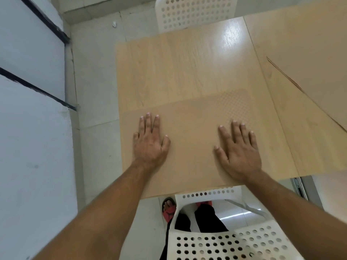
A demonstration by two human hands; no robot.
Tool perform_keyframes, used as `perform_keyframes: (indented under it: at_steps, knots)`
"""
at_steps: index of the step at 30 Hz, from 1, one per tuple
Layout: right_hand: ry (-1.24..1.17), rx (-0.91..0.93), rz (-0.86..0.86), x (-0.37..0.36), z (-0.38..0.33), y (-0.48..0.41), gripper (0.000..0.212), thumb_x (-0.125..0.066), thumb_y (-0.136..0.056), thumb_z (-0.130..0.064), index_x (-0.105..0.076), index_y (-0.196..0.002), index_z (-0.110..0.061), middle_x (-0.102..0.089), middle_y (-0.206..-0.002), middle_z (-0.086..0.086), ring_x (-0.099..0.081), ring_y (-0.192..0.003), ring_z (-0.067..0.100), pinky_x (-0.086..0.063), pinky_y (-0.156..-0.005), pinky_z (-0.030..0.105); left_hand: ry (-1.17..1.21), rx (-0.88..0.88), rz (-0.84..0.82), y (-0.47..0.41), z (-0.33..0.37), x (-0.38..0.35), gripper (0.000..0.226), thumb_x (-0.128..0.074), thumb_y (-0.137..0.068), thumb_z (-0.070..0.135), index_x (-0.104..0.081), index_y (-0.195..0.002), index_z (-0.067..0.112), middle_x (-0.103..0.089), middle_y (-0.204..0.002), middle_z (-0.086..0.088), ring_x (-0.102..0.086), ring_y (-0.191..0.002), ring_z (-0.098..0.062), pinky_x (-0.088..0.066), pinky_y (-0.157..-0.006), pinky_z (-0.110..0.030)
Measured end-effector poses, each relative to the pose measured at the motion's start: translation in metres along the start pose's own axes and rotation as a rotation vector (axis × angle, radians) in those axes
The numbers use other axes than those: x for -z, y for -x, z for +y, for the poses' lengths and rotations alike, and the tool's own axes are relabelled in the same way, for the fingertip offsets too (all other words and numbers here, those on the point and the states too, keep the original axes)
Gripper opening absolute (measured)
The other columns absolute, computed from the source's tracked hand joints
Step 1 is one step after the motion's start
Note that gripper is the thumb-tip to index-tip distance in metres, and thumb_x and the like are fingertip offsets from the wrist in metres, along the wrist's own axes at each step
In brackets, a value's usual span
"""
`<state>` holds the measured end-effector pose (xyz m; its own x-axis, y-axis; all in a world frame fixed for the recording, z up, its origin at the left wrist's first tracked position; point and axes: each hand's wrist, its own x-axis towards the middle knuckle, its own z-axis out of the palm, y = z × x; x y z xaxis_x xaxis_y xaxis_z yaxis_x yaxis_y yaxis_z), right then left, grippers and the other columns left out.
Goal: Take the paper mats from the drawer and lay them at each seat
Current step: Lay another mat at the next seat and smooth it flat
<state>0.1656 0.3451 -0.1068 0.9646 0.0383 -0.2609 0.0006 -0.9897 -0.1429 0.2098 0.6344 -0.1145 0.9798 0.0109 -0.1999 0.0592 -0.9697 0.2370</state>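
While both hands [150, 141] [237, 147] press flat, grip open, the paper mat [191, 132] barely shows against the table [169, 68].

no writing, label, brand, number or sign can be read anywhere here. the paper mat [189, 139] shows only a fine embossed dot pattern toward 2 o'clock, the desk [169, 72] only wood grain, and the white chairs [195, 14] only round holes.
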Motion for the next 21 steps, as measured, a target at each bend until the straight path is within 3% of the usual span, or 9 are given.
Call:
perform_keyframes:
  at_steps: [14,21]
  knots:
    - [-0.036,-0.014,0.034,0.004,0.000,0.008,0.069,-0.011,-0.097,-0.064,-0.004,-0.159,-0.036,0.000,-0.168,0.010,0.002,-0.154,0.028,0.001,-0.124,0.048,0.045,-0.001,0.015,0.017,0.011,0.006,0.072,-0.027,-0.096,0.055,-0.001,-0.159,0.029,0.005,-0.167,-0.001,0.009,-0.153,-0.019,-0.015,-0.119,-0.056]
    - [-0.163,-0.167,0.052,0.036,0.008,0.052,0.065,-0.021,-0.100,-0.058,-0.004,-0.159,-0.036,-0.002,-0.168,0.008,-0.001,-0.155,0.025,-0.006,-0.124,0.045,0.164,-0.222,-0.033,0.046,0.105,0.020,0.070,-0.043,-0.094,0.047,-0.019,-0.157,0.027,-0.011,-0.166,-0.004,-0.006,-0.153,-0.022,-0.021,-0.118,-0.055]
